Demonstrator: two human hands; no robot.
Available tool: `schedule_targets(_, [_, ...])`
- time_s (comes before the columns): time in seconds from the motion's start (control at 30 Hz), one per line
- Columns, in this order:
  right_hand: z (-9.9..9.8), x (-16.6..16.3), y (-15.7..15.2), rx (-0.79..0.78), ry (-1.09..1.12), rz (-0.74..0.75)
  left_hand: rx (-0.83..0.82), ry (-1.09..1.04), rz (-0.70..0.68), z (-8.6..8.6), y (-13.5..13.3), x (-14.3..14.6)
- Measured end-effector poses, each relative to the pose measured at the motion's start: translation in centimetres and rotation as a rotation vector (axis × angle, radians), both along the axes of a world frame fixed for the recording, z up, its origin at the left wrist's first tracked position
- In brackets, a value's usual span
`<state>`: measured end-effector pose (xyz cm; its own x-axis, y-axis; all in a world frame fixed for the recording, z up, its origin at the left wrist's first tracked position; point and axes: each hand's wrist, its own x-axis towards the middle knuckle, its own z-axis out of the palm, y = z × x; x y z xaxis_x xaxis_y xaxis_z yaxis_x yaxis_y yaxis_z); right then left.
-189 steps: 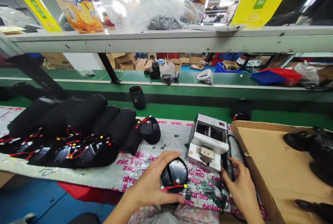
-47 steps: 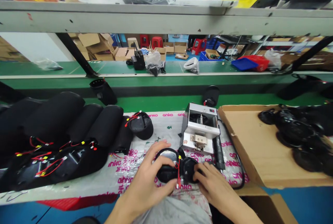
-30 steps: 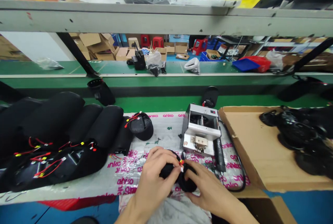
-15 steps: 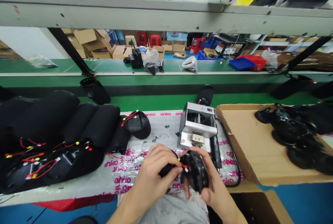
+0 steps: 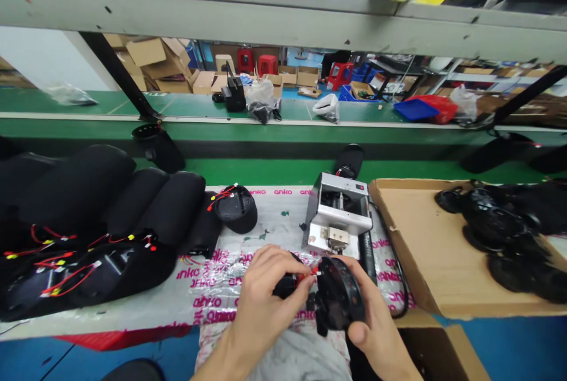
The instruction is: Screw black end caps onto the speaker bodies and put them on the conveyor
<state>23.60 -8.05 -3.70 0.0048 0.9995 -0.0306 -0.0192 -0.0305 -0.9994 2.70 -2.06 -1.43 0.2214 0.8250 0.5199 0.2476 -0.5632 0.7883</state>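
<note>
My right hand is wrapped round a black round plastic part, which it holds up on edge over my lap. With thumb and fingertips together, my left hand pinches short red wires close to that part's left side. Below the left fingers shows a dark rounded piece, mostly covered by the hand. Just behind my hands stands a small metal machine with a switch on top. A black cylinder end with red and yellow wires is to its left.
Several black fabric-covered cylinders with wires lie at the left of the bench. A cardboard tray at the right holds black round parts. The green conveyor runs behind, below a grey shelf beam.
The round part has turned to show more of its flat face and shifted slightly right. My left fingers have moved onto the red wires. The camera view has shifted a little.
</note>
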Motion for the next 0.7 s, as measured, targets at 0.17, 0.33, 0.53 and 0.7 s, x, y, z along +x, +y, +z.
schedule_targets(0.17, [1.3, -0.9, 0.9, 0.029, 0.004, -0.022, 0.030, 0.006, 0.004, -0.1, 0.1, 0.2])
schedule_targets(0.33, [1.4, -0.7, 1.3, 0.032, 0.009, -0.044, 0.012, 0.010, -0.014, -0.1, 0.1, 0.1])
schedule_targets(0.53, [0.3, 1.1, 0.9, 0.033, -0.113, 0.063, -0.024, 0.030, -0.037, 0.4, 0.2, -0.1])
schedule_targets(0.7, [1.2, 1.8, 1.6, 0.013, -0.134, 0.118, 0.004, 0.077, -0.079, 0.7, 0.5, -0.3])
